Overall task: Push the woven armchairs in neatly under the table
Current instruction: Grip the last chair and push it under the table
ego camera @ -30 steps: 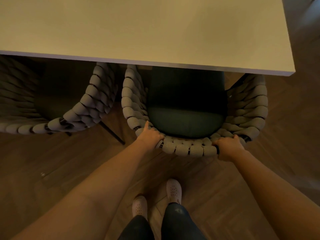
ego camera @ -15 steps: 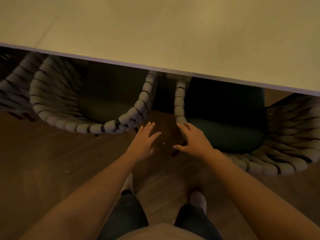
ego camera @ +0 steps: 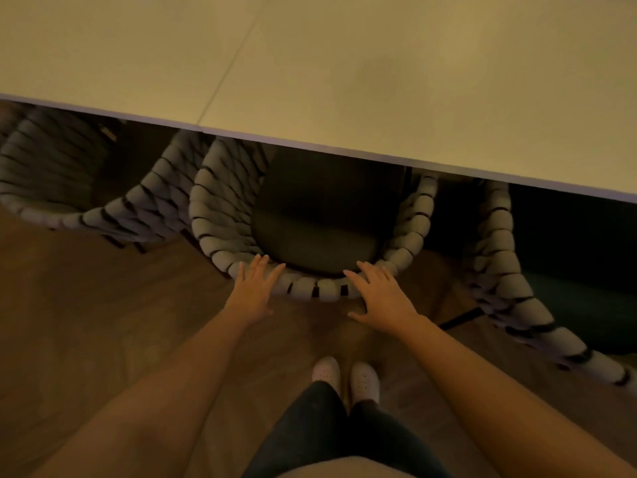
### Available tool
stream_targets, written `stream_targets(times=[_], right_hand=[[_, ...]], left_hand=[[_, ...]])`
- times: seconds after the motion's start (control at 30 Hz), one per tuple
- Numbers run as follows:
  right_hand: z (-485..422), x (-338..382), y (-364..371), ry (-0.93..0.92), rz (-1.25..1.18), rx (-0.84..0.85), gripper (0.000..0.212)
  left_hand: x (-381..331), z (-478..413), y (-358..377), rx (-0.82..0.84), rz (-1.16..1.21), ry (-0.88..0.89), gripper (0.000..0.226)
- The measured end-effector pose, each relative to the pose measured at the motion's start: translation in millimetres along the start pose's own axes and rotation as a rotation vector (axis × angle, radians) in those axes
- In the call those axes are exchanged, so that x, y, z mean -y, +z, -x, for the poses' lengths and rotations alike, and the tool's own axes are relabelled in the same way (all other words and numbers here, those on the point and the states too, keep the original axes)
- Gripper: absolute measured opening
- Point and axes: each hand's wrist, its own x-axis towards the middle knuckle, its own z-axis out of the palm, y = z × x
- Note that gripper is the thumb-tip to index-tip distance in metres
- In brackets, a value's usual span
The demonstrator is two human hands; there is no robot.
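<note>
Middle woven armchair (ego camera: pixel 220 215): seat partly under the desk (ego camera: pixel 344 81), back rim sticking out toward the person, with a left armchair (ego camera: pixel 144 208) and a right armchair (ego camera: pixel 499 270) close on either side. Left grip (ego camera: pixel 253 291) and right grip (ego camera: pixel 382 298) are both apart, fingers straight on the back rim. Judgement: push evenly and straight, or it skews into a neighbour. No legible brand, label or writing.

Dim warm light; table (ego camera: pixel 344 63) brightest, deep shadow beneath; soft blur, wide-angle bending at edges.
</note>
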Motion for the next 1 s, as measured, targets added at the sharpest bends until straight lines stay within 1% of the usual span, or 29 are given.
stream_targets(times=[0.07,0.1,0.13,0.2,0.23,0.3,0.37,0.4,0.47,0.53,0.63,0.73,0.87,1.0], right_hand=[[-21.5,8.0,1.1,-0.025,0.041,0.028,0.086],[-30.5,10.1,1.7,-0.028,0.066,0.031,0.087],[-40.9,13.4,2.0,-0.032,0.096,0.051,0.088],[-58.2,24.6,5.1,-0.022,0.117,0.122,0.09],[-65.4,31.6,6.9,-0.008,0.105,0.157,0.09],[-77.3,45.1,11.0,0.026,0.076,0.231,0.081],[-84.4,58.5,19.3,0.053,0.077,0.271,0.061],[-85.6,64.8,24.0,0.072,0.098,0.252,0.053],[-89.3,76.4,32.8,0.171,0.137,0.171,0.039],[-90.7,83.3,36.2,0.266,0.159,0.101,0.029],[-94.7,87.0,42.2,0.34,0.137,0.054,0.028],[-93.8,88.0,46.4,0.386,0.103,0.077,0.021],[-84.1,86.2,50.7,0.373,0.065,0.068,0.02],[-61.9,84.1,60.9,0.364,0.081,0.066,0.021]], left_hand=[[22.0,-12.5,0.4,0.062,-0.046,-0.017,0.076],[29.7,-19.7,-1.1,0.084,-0.073,-0.018,0.072],[37.9,-26.5,-3.0,0.116,-0.113,-0.009,0.072],[54.9,-35.7,-5.5,0.205,-0.202,0.034,0.079],[65.1,-40.2,-2.8,0.219,-0.228,0.049,0.081],[84.6,-50.6,1.4,0.218,-0.277,0.083,0.073],[102.1,-62.1,0.4,0.222,-0.285,0.149,0.06],[108.6,-66.9,0.6,0.212,-0.289,0.181,0.055],[118.9,-77.8,-1.5,0.186,-0.312,0.261,0.049],[124.5,-83.4,-4.5,0.186,-0.312,0.329,0.047],[129.4,-88.5,0.1,0.155,-0.322,0.377,0.043],[129.2,-87.1,7.8,0.137,-0.322,0.357,0.039],[121.3,-79.4,15.3,0.147,-0.293,0.328,0.036],[106.1,-56.4,25.3,0.162,-0.231,0.31,0.035]])
